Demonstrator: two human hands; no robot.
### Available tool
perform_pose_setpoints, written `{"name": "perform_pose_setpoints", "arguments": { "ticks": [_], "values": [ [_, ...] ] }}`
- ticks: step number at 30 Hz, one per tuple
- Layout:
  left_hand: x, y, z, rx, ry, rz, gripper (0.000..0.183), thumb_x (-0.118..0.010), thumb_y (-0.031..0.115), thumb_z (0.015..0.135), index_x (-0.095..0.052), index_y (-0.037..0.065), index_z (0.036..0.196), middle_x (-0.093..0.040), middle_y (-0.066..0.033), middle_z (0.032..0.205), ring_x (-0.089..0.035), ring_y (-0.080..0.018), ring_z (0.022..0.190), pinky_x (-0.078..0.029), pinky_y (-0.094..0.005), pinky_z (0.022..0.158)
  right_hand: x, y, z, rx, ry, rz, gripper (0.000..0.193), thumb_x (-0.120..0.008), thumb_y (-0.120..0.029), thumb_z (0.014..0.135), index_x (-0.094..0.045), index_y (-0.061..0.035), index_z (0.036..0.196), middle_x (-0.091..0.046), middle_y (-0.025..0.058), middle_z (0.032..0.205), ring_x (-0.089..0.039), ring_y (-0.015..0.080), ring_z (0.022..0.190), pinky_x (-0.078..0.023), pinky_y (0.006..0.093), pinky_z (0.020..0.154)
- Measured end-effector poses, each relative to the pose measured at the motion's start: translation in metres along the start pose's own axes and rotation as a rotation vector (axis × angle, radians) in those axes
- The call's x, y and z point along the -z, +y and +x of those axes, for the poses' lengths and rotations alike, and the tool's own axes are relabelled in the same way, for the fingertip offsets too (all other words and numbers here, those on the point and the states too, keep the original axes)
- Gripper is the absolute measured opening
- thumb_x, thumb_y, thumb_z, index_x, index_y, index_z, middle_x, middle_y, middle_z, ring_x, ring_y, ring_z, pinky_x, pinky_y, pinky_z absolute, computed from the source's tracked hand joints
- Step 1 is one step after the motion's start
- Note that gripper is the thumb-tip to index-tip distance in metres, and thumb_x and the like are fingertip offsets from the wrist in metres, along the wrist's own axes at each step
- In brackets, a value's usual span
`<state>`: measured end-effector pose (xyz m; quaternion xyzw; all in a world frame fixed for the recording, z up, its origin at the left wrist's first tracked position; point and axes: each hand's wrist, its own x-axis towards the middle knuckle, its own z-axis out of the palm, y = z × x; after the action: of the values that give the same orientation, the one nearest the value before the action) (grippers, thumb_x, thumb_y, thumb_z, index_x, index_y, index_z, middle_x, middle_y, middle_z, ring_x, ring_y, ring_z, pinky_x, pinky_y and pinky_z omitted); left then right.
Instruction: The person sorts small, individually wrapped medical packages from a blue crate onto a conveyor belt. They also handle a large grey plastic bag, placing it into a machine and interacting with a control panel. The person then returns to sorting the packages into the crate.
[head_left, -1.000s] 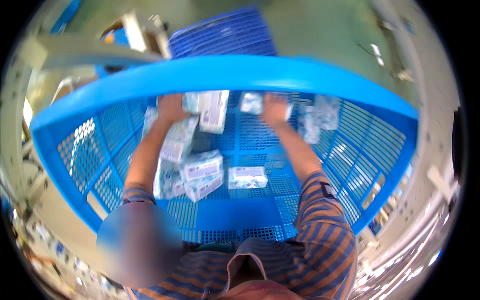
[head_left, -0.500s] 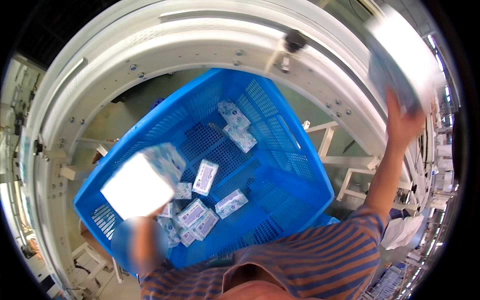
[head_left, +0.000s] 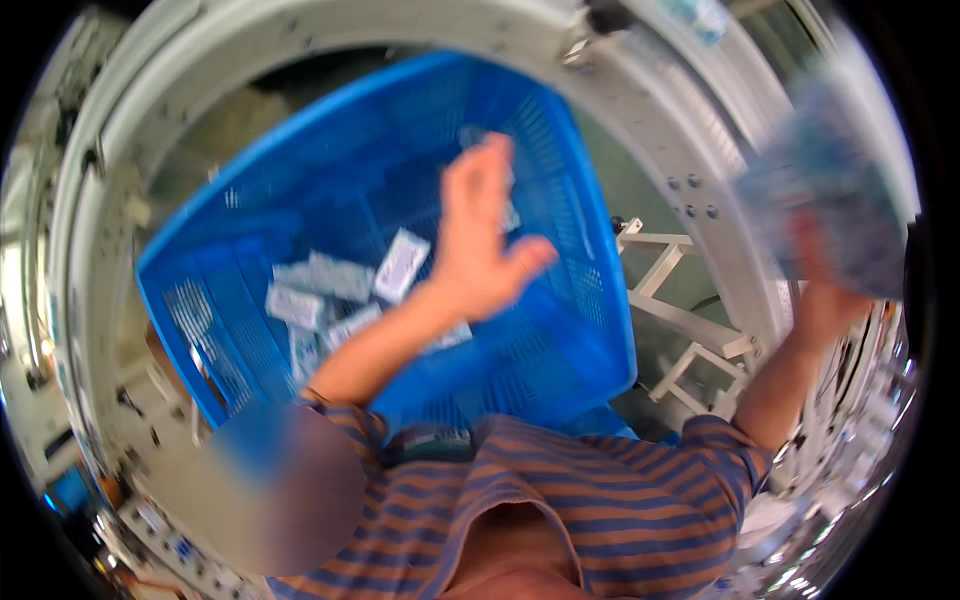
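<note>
My left hand [head_left: 482,240] is stretched over the blue plastic basket [head_left: 585,310], open and holding nothing, its thumb apart from the fingers. Beneath and around that forearm, several small white-and-pale-blue packs [head_left: 402,265] lie loose on the basket floor. Another pack, near the far right corner, is mostly hidden behind my left fingers. Off to the right, outside the basket, my right hand [head_left: 828,300] grips a larger-looking blue-and-white patterned pack [head_left: 835,180] from its near side. Motion blurs this pack, and I cannot tell whether it is a single one or a stack.
A white metal rail [head_left: 680,120] curves round the far side of the basket. On its far right part lies a blue-and-white pack [head_left: 703,18]. White frame legs [head_left: 665,270] stand to the right of the basket. A round blurred patch covers the lower left.
My left hand has let go of the white-and-patterned block it held and swung right over the basket. More packs lie at the basket's left. My right hand has come lower, still holding its pack.
</note>
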<state>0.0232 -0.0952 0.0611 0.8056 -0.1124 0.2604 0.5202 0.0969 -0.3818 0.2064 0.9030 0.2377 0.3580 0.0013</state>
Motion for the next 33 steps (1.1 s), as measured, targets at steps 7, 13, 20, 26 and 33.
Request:
{"name": "perform_pose_setpoints", "arguments": {
  "ticks": [7, 13, 20, 26, 33],
  "values": [
    [0.067, -0.153, -0.218, 0.861, -0.186, 0.64, 0.086, -0.069, 0.024, 0.068, -0.019, -0.005, 0.132, -0.036, -0.0278, 0.123, -0.039, -0.0423, 0.111, -0.036, -0.042, 0.092, -0.045, 0.044, 0.097, 0.113, -0.414, 0.062, 0.05, -0.051, -0.028, 0.087, -0.04, -0.004, 0.129, -0.046, 0.0141, 0.127, -0.042, 0.021, 0.118, -0.028, 0.0315, 0.1],
    [0.012, -0.243, -0.304, 0.981, -0.465, 0.734, 0.104, -0.077, 0.03, 0.057, -0.015, 0.004, 0.136, -0.026, -0.0254, 0.133, -0.029, -0.0394, 0.123, -0.029, -0.0467, 0.098, -0.157, -0.206, 0.0, 0.226, -0.656, 0.853, 0.06, -0.049, -0.035, 0.084, -0.034, 0.0024, 0.128, -0.043, 0.0194, 0.125, -0.042, 0.0302, 0.115, -0.032, 0.0363, 0.098],
    [-0.02, -0.289, -0.313, 1.055, -0.454, 0.922, 0.105, -0.076, 0.022, 0.05, -0.016, 0.013, 0.137, -0.036, -0.0193, 0.122, -0.037, -0.0346, 0.112, -0.028, -0.0501, 0.093, -0.423, -0.255, -0.185, -0.006, -0.784, -0.058, 0.066, -0.07, -0.029, 0.062, -0.04, 0.0018, 0.113, -0.039, 0.0223, 0.126, -0.042, 0.0335, 0.108, -0.038, 0.0416, 0.083],
    [0.04, -0.244, -0.282, 1.048, -0.005, 0.126, 0.107, -0.07, 0.018, 0.048, -0.013, 0.003, 0.137, -0.04, -0.0254, 0.119, -0.043, -0.0377, 0.109, -0.036, -0.0392, 0.093, -0.429, -0.271, -0.201, -0.37, -0.885, 0.306, 0.064, -0.074, -0.021, 0.053, -0.042, -0.0034, 0.105, -0.049, 0.023, 0.111, -0.05, 0.0375, 0.095, -0.043, 0.0436, 0.073],
    [0.205, -0.085, 0.018, 0.133, 0.195, 0.26, 0.074, -0.067, 0.012, 0.057, -0.035, 0.002, 0.123, -0.05, -0.017, 0.112, -0.048, -0.0301, 0.105, -0.038, -0.0361, 0.091, -0.208, -0.227, -0.09, -0.362, -0.793, 1.096, 0.072, -0.072, -0.02, 0.053, -0.041, -0.0088, 0.117, -0.055, 0.0199, 0.103, -0.055, 0.0319, 0.094, -0.045, 0.0402, 0.079]
  ]
}}
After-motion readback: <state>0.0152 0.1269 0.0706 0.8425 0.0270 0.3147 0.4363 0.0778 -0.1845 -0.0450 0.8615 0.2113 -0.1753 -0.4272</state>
